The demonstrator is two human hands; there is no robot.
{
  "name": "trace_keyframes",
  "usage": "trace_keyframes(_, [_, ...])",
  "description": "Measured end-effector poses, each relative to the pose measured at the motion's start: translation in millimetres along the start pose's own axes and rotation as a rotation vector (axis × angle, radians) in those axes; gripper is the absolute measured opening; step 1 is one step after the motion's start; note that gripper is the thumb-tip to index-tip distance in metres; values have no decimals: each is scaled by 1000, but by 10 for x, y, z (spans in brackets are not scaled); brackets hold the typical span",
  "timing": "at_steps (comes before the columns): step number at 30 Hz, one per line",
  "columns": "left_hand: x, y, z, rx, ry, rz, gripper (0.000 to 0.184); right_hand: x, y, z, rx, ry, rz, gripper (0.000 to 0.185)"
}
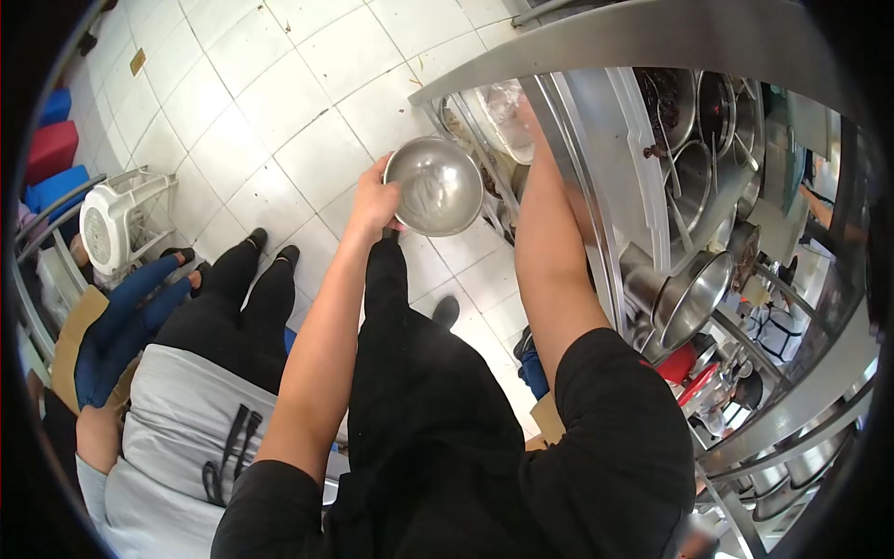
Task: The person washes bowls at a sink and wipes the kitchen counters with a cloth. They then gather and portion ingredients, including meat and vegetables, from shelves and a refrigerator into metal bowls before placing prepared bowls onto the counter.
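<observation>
My left hand (376,201) grips the left rim of a shiny metal bowl (434,186), thumb at its edge. The bowl is tilted so that its inside shows, and it looks empty. My right arm reaches in under the metal counter, towards a clear plastic bag (506,114) in a pale container. My right hand (527,110) is mostly hidden behind the counter's metal edge, so its fingers cannot be made out.
Metal pots (691,298) and pans with utensils stand on the counter at the right. A co-worker in a grey apron (186,419) is close on my left. A white plastic stool (110,224) and blue and red containers are farther left on the tiled floor (289,112).
</observation>
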State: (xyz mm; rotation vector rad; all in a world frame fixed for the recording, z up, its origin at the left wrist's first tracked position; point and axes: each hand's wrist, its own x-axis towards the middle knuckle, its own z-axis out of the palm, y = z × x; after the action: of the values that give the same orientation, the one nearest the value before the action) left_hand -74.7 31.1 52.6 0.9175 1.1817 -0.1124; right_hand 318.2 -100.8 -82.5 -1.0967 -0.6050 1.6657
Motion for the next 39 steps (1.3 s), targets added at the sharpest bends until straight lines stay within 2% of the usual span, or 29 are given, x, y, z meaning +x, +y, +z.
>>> trace_keyframes(2, [26, 81, -2, 35, 13, 33, 64, 102, 32, 151, 65, -152, 48, 59])
trace_keyframes(3, [33, 114, -1, 35, 13, 33, 64, 314, 257, 349, -407, 242, 105, 63])
trace_keyframes(5, [52, 175, 14, 28, 10, 75, 67, 305, 686, 220, -875, 641, 156, 67])
trace_keyframes(6, [59, 186, 16, 33, 12, 80, 67, 160, 947, -115, -789, 596, -116, 68])
trace_keyframes(8, [84, 197, 30, 49, 24, 48, 68, 189, 1032, -311, -692, 543, -394, 69])
trace_keyframes(9, [77, 223, 45, 53, 27, 54, 68, 259, 926, -193, -816, 683, -356, 67])
trace_keyframes(11, [36, 271, 92, -11, 18, 62, 71, 429, 626, 300, -1188, 992, -114, 63])
trace_keyframes(12, [53, 270, 126, -11, 14, 71, 71, 477, 583, 391, -1277, 1059, -72, 61])
trace_keyframes(13, [65, 259, 159, -46, 0, 79, 73, 463, 513, 469, -1209, 1085, -100, 59])
trace_keyframes(16, [115, 229, 201, -84, -1, 84, 76, 181, 404, 468, -553, 1029, -343, 53])
trace_keyframes(18, [87, 195, 224, -93, 7, 83, 78, -123, 182, 717, -230, 926, -416, 50])
trace_keyframes(23, [-82, 11, 371, -115, -90, 125, 83, -594, 74, 2103, -186, 532, -238, 41])
trace_keyframes(24, [-169, -78, 379, -140, -118, 139, 83, -614, 151, 2342, -178, 488, -188, 39])
trace_keyframes(26, [-429, -138, 405, -146, -114, 163, 76, -626, 347, 2589, -26, 543, -142, 36])
trace_keyframes(27, [-548, -215, 415, -95, -87, 182, 74, -729, 297, 2711, -462, 504, -230, 34])
trace_keyframes(28, [-688, -263, 383, -37, -65, 194, 73, -811, 236, 2880, -463, 499, -262, 34])
trace_keyframes(30, [-999, -275, 406, -117, -80, 230, 66, -979, 139, 3187, -1292, 411, -148, 46])
trace_keyframes(31, [-1063, -299, 419, -71, -83, 238, 62, -1060, 232, 3316, -1325, 363, -129, 51])
trace_keyframes(32, [-864, -486, 400, 65, -56, 436, 56, -1136, 312, 3438, -1356, 314, -111, 56])
trace_keyframes(33, [-1163, -285, 477, 6, -98, 368, 49, -932, 995, 3095, -1389, 108, -174, 52])
trace_keyframes(34, [-1109, -305, 378, 129, -192, 302, 44, -746, 1659, 2741, -1393, -101, -236, 48])
trace_keyframes(35, [-1052, -384, 401, 74, -302, 316, 41, -1134, 1067, 3093, -1231, 15, -363, 38])
trace_keyframes(36, [-932, -436, 374, 271, -355, 311, 44, -1216, 969, 3072, -1182, -47, -216, 24])
trace_keyframes(37, [-928, -439, 508, 159, -417, 270, 44, -1291, 1005, 3051, -1005, 213, -55, 21])
trace_keyframes(38, [-816, -355, 563, 322, -467, 188, 45, -1527, 723, 3135, -1145, 307, 122, 24])
trace_keyframes(39, [-728, -336, 739, 189, -588, 106, 44, -1910, 381, 3356, -1263, 590, 47, 24])
